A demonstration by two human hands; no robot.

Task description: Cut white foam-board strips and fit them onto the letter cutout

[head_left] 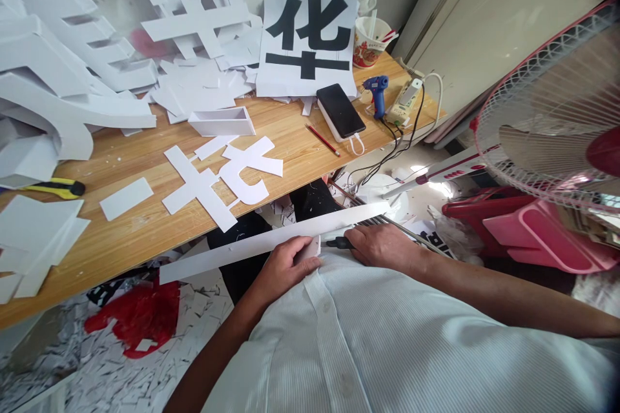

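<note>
Close to my shirt, my left hand point(289, 264) is closed on a small white board piece point(314, 247), beside a long white strip point(242, 242). The strip slants across my lap below the table edge; whether my fingers also touch it I cannot tell. My right hand point(380, 245) wraps round a tool with a black end point(340, 242) that points toward the left hand; its kind is not clear. On the table lie cut white character pieces point(198, 187), a curved piece point(249, 171), a small rectangle point(126, 198) and an open white box shape point(223, 121).
A yellow-black utility knife point(62, 189) lies at left, near large white characters point(48, 84). Further right are a printed sheet point(307, 39), phone point(340, 111), pencil point(323, 140), blue glue gun point(376, 93) and power strip point(405, 102). A fan point(547, 103) stands right; scraps cover the floor.
</note>
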